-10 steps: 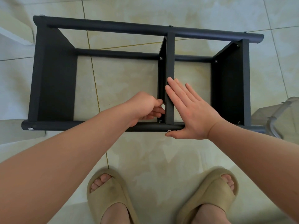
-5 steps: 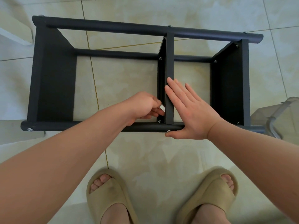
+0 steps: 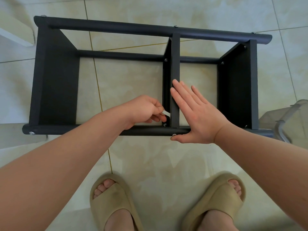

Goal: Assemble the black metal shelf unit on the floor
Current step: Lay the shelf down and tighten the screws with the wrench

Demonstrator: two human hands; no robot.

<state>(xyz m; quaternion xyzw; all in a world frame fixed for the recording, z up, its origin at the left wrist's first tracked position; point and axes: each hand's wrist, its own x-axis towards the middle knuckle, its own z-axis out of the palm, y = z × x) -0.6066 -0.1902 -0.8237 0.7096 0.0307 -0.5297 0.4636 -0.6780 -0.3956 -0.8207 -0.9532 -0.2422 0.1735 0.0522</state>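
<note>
While the black metal shelf unit [image 3: 116, 54] lies on its side on the pale tiled floor [image 3: 130, 84], its open face turned up toward the camera, a white object [image 3: 15, 32] shows at the far left edge, just beside the unit's upper left corner. The left end panel [image 3: 55, 77] is a broad dark plate set between the far tube [image 3: 116, 28] and the near tube [image 3: 150, 132]. Further right, the left hand [image 3: 145, 109] reaches into the wide bay with its fingers curled, pinching a small flat silvery tool [image 3: 166, 113] between thumb and fingers. The tool's tip lies by the left face of the middle panel [image 3: 175, 64], just above a screw [image 3: 165, 125] at that panel's near corner. The right hand [image 3: 198, 117] lies flat and spread, fingers straight, two of them resting on the middle panel's upper edge and the thumb laid along the near tube. The right end panel [image 3: 236, 84] stands beyond it. A clear plastic container [image 3: 286, 120] sits at the right edge, near the unit's end. Two feet in beige slippers [image 3: 115, 202] stand on the floor below.
</note>
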